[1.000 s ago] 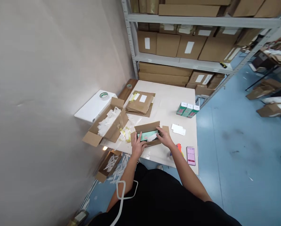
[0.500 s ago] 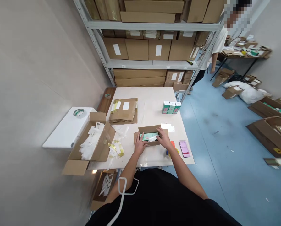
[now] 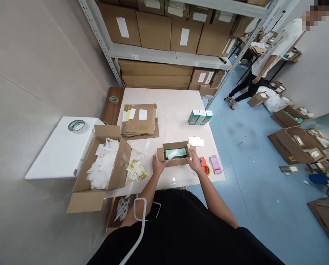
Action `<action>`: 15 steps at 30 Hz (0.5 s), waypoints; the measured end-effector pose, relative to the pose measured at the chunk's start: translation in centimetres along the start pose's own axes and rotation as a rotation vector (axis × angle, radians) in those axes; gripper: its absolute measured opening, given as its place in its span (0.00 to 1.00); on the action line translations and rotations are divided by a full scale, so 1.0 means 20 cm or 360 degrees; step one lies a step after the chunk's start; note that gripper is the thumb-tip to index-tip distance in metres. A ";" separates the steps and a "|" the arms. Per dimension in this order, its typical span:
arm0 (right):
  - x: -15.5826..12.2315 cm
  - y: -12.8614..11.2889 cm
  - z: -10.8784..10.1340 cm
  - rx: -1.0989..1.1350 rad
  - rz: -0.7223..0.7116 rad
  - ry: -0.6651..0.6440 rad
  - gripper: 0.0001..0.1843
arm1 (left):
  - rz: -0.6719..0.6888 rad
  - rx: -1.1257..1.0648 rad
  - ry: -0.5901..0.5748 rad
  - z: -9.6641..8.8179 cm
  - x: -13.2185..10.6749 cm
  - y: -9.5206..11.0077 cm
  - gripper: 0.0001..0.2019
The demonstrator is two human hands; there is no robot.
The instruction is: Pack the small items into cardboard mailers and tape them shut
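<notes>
A small open cardboard box [image 3: 176, 162] sits on the table in front of me. Inside lie a green box [image 3: 182, 152] and a crumpled piece of white packing material [image 3: 172, 154]. My left hand [image 3: 158, 165] grips the left end of the carton, thumb toward its front wall. At the opposite end, my right hand [image 3: 193, 162] holds the carton by the flap side, its fingers partly hidden behind the flap. Close to my right wrist is an orange-red tape dispenser [image 3: 204, 164], partly covered by my forearm. White cards [image 3: 196, 141] lie behind the right hand.
Several green-and-white boxes [image 3: 200, 117] stand at the table's back right. Flattened cardboard [image 3: 141, 127] is stacked at the back left. A carton of white packing [image 3: 78, 198] stands left; a phone [image 3: 215, 164] lies right. Shelving [image 3: 153, 53] rises behind. A person [image 3: 275, 48] walks beyond it.
My hands have moved from inside the carton to its two ends, and its flaps stand wider. The white packing now lies on the green box's left part. The person behind has moved right.
</notes>
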State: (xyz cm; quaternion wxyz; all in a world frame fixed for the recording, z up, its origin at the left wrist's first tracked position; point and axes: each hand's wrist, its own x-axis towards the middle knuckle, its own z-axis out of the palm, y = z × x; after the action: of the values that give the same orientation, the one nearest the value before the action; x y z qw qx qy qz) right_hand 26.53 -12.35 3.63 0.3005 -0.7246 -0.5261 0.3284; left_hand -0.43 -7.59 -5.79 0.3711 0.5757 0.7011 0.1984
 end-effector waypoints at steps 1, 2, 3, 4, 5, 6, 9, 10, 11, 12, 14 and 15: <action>0.00 0.02 0.01 -0.0009 0.0043 0.0036 0.38 | -0.0114 -0.0110 -0.0006 -0.02 0.00 -0.01 0.55; 0.00 0.04 0.02 -0.0014 0.0088 0.0070 0.39 | -0.0173 -0.0189 -0.0018 -0.04 0.01 -0.02 0.54; -0.01 0.07 0.03 -0.0014 0.0129 0.0099 0.39 | -0.0172 -0.0233 -0.0021 -0.06 0.01 -0.01 0.50; -0.01 0.09 0.04 -0.0009 0.0171 0.0125 0.39 | -0.0118 -0.0241 -0.0010 -0.08 0.00 0.00 0.46; -0.01 0.11 0.05 0.0000 0.0210 0.0146 0.39 | -0.0024 -0.0224 0.0015 -0.09 -0.01 0.02 0.43; -0.01 0.14 0.06 0.0011 0.0247 0.0161 0.40 | 0.0092 -0.0187 0.0033 -0.10 -0.01 0.05 0.40; -0.02 0.20 0.10 0.0050 0.0344 0.0203 0.41 | 0.0464 -0.0022 -0.0077 -0.10 -0.04 0.10 0.39; -0.02 0.23 0.11 0.0067 0.0379 0.0218 0.41 | 0.0582 0.0045 -0.0178 -0.10 -0.05 0.11 0.40; -0.02 0.25 0.11 0.0083 0.0423 0.0236 0.42 | 0.0677 0.0123 -0.0297 -0.09 -0.05 0.10 0.41; -0.02 0.27 0.12 0.0097 0.0476 0.0257 0.43 | 0.0744 0.0210 -0.0409 -0.08 -0.06 0.09 0.43; -0.02 0.31 0.12 0.0115 0.0574 0.0299 0.44 | 0.0807 0.0383 -0.0558 -0.05 -0.06 0.06 0.47; -0.02 0.33 0.11 0.0117 0.0593 0.0315 0.44 | 0.0817 0.0451 -0.0588 -0.04 -0.06 0.05 0.48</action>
State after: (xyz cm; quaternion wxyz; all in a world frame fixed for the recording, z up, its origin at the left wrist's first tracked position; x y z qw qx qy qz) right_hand 28.33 -14.27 -2.80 0.3109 -0.8266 -0.3386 0.3246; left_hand -0.23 -8.28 -4.29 0.3461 0.8053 0.4750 0.0782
